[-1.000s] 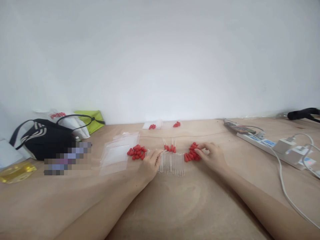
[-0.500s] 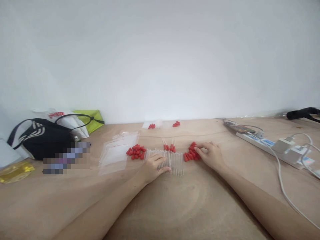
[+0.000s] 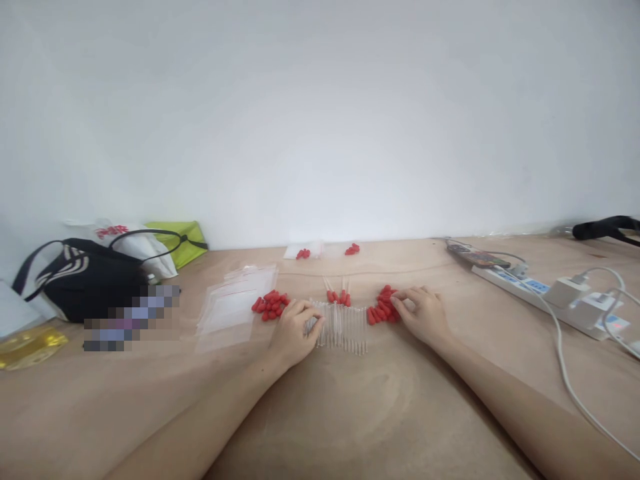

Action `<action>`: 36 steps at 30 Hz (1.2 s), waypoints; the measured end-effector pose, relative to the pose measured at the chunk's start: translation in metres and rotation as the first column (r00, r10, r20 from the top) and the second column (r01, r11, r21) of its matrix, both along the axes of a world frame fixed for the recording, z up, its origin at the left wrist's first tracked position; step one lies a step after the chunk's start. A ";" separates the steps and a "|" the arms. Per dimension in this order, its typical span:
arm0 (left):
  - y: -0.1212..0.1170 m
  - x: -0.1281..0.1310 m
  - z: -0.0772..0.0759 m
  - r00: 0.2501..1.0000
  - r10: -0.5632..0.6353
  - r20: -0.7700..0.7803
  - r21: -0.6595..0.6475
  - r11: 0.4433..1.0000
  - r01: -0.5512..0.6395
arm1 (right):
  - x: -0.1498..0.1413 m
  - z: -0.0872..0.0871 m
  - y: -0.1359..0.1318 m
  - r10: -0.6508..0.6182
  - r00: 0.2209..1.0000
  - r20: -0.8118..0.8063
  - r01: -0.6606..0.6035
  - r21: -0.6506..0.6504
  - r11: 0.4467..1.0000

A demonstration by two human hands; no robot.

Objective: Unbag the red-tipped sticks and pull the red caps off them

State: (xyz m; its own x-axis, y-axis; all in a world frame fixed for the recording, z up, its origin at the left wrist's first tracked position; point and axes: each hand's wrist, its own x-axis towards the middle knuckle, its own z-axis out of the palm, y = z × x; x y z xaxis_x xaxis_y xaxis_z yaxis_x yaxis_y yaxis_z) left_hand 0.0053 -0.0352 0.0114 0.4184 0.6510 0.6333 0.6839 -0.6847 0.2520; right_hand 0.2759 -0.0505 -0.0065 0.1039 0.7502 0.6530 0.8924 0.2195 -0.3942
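A row of clear glass dropper tubes [image 3: 345, 328] lies side by side on the table in front of me. My left hand [image 3: 296, 328] is over the row's left end, fingers bent and thumb apart, with some tubes hidden beneath it. To the row's right is a heap of red rubber bulbs [image 3: 381, 308]. My right hand [image 3: 421, 312] touches that heap's right edge, thumb and forefinger pinched at a bulb that they partly cover. Another heap of red bulbs [image 3: 271, 305] lies left of my left hand. Behind the row lie several droppers fitted with red bulbs [image 3: 344, 297].
Clear zip bags [image 3: 227, 308] are spread at left. Two small groups of red bulbs [image 3: 303, 254] lie by the wall on plastic bags. A black bag [image 3: 95, 277] and a yellow bottle [image 3: 33, 348] stand far left. At right are a power strip [image 3: 523, 287] and a white cable [image 3: 563, 360].
My left hand has slid left along the tubes, uncovering the middle of the row. My right hand stays at the right heap, almost unmoved.
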 end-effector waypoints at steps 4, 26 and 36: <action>0.011 0.010 0.008 0.995 0.084 -0.050 -0.102 0.991 -0.089 | -0.003 0.002 -0.006 0.041 0.999 0.035 -0.043 0.054 0.998; 0.063 0.075 0.029 0.906 0.242 -0.348 -0.180 0.931 -0.318 | -0.044 0.013 -0.037 0.291 0.927 0.238 -0.283 -0.064 0.957; 0.020 0.030 0.032 0.963 0.045 -0.266 -0.178 0.980 -0.095 | -0.037 0.012 -0.039 0.301 0.939 0.166 -0.300 -0.029 0.953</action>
